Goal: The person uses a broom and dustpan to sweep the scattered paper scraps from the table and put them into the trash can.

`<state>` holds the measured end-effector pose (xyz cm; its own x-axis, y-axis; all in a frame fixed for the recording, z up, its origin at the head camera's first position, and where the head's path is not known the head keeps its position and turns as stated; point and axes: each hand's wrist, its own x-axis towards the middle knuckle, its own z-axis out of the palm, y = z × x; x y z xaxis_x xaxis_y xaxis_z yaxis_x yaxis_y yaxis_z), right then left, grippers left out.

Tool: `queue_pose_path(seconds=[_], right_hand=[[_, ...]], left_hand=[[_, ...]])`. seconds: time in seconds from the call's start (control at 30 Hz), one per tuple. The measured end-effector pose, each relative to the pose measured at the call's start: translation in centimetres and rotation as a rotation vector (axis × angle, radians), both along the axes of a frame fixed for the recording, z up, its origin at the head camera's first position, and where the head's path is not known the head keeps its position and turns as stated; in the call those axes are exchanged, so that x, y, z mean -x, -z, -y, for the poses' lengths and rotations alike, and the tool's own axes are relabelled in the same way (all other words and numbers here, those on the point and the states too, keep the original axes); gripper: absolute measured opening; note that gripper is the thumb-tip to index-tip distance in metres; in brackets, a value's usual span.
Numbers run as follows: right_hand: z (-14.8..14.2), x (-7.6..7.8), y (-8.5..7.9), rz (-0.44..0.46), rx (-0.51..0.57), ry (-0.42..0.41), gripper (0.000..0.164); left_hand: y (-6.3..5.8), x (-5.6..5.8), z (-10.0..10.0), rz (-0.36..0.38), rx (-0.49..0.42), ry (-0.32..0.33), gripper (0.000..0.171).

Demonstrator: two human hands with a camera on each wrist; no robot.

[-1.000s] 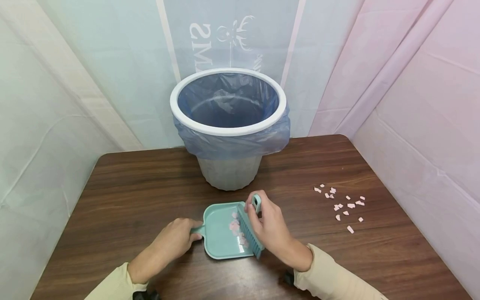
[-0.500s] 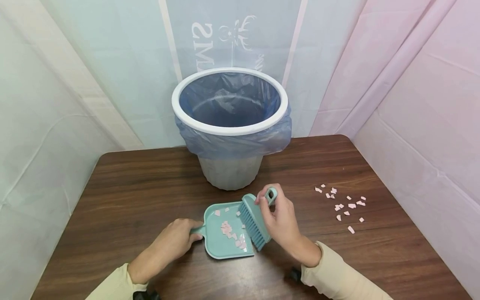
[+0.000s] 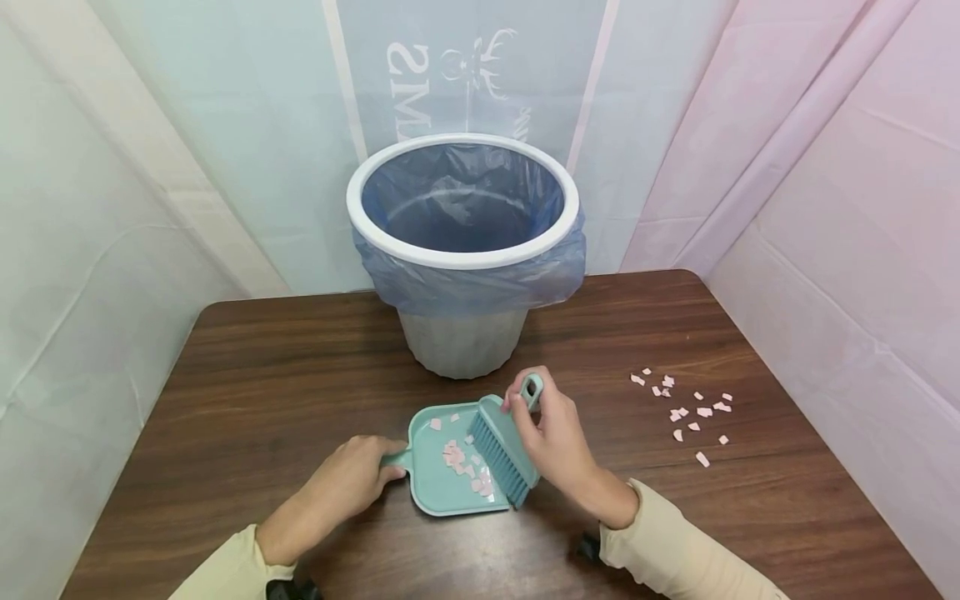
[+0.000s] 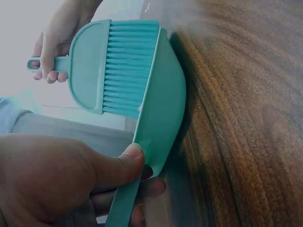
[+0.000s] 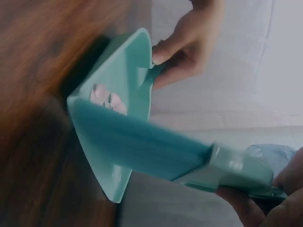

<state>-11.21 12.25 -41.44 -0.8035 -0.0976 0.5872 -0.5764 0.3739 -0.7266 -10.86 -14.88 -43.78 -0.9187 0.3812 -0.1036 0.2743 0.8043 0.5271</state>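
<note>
The left grip pinches the dustpan, where pink paper scraps already lie; at its mouth the right grip clasps a brush. Right of the dustpan, loose pieces lie unswept; beyond the dustpan stands a lined wastebasket.

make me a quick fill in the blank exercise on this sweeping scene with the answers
The person's left hand holds the squarish teal plastic dustpan by its ____.
The right hand grips a teal plastic brush whose ____ point toward the dustpan.
The round, white-rimmed grey bin is lined with a see-through plastic bag of ____ colour.
Some small flat pink scraps lie on the brown wood-grain table to the person's ____.

Missing words: handle; bristles; blue; right.
</note>
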Motion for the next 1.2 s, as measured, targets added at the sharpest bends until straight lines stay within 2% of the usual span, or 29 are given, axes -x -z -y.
queue_pose_path(seconds=[0.17,0.3,0.47,0.6,0.7,0.77,0.87,0.97,1.1,1.2], right_hand=[[-0.2,0.1,-0.1,-0.016,-0.053,0.025,0.023],[-0.4,0.2,-0.6,0.013,-0.153,0.035,0.019],[-0.6,0.1,-1.4,0.071,-0.288,-0.053,0.016],[-0.6,0.1,-1.4,0.066,-0.208,-0.138,0.014],[-0.6,0.0,-1.0,0.019,-0.111,-0.146,0.007],[-0.7,0.0,-0.8,0.001,-0.084,-0.14,0.004],[-0.8,0.0,-0.7,-0.014,-0.096,-0.143,0.011],[-0.9,0.1,-0.9,-0.031,-0.119,-0.149,0.004],[-0.8,0.1,-1.1,-0.033,-0.138,-0.152,0.018],[-0.8,0.1,-0.9,-0.021,-0.141,-0.14,0.019]], left_hand=[[-0.1,0.1,0.0,0.012,0.012,-0.008,0.03],[-0.2,0.2,0.0,0.019,0.024,-0.011,0.03],[-0.1,0.1,0.1,0.01,0.015,-0.013,0.03],[-0.1,0.1,0.1,0.016,0.008,-0.014,0.031],[-0.1,0.1,0.1,0.017,0.004,-0.013,0.031],[0.0,0.0,0.1,0.016,0.001,-0.012,0.031],[0.0,0.0,0.0,0.013,-0.003,-0.011,0.03],[0.0,0.0,0.0,0.014,-0.005,-0.011,0.029],[0.0,0.0,0.0,0.015,-0.009,-0.013,0.029],[0.1,0.1,0.1,0.01,-0.016,-0.011,0.03]])
